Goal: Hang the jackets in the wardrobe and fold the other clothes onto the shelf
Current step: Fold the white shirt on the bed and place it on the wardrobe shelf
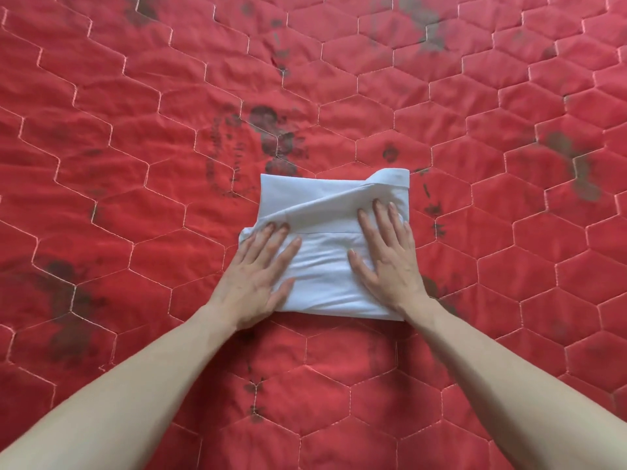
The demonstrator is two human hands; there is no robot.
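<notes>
Two flat hands — left hand (pixel 259 283), right hand (pixel 390 262) — one folded shirt (pixel 325 198)

white garment (pixel 325 205), red hexagon-stitched quilt (pixel 135 130)

- Bright, even daylight, soft overall; I can't tell which side it comes from.
- Shadows faint: thin dark edge under my left hand (pixel 259 283) and right hand (pixel 390 262), slim one along near edge of the white folded cloth (pixel 325 262).
- No glare; the cloth is the brightest spot, w/ creases still readable.
- Red quilt (pixel 135 164) centre is sharp, stitching crisp.
- Wide-angle bend: hexagon stitch lines curve toward edges, my forearms look stretched.
- Corners slightly softer.
</notes>
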